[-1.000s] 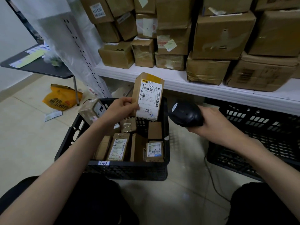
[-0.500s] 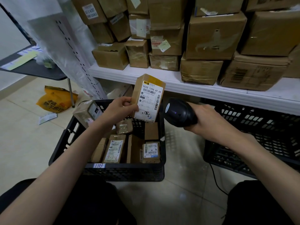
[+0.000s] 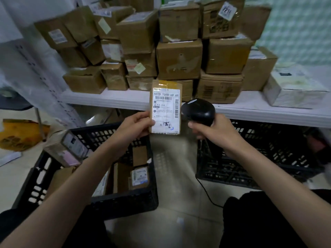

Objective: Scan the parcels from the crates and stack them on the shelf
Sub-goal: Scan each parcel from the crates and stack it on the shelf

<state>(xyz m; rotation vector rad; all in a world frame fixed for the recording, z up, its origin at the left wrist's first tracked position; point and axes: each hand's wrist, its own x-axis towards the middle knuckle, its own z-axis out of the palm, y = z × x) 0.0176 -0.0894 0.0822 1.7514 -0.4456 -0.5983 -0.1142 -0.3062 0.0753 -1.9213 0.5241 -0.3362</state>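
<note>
Your left hand pinches a small brown parcel by its lower left edge, thumb on the white label and fingers curled behind, so the parcel stands upright with the label facing you, in the air just in front of the white shelf and level with its front lip. Your right hand is wrapped around the handle of a black scanner, whose rounded head sits just right of the parcel, very near its edge; whether the two touch is hard to tell at this angle. A thin black cable trails from the scanner down to the floor below the shelf. On the shelf, stacked cardboard boxes fill the space behind the parcel, with a pale box at the shelf's right end. Below the shelf's front edge, to the left, a black crate holds several small labelled packets, and one more parcel leans on its left rim. A second black crate sits under the shelf to the right.
</note>
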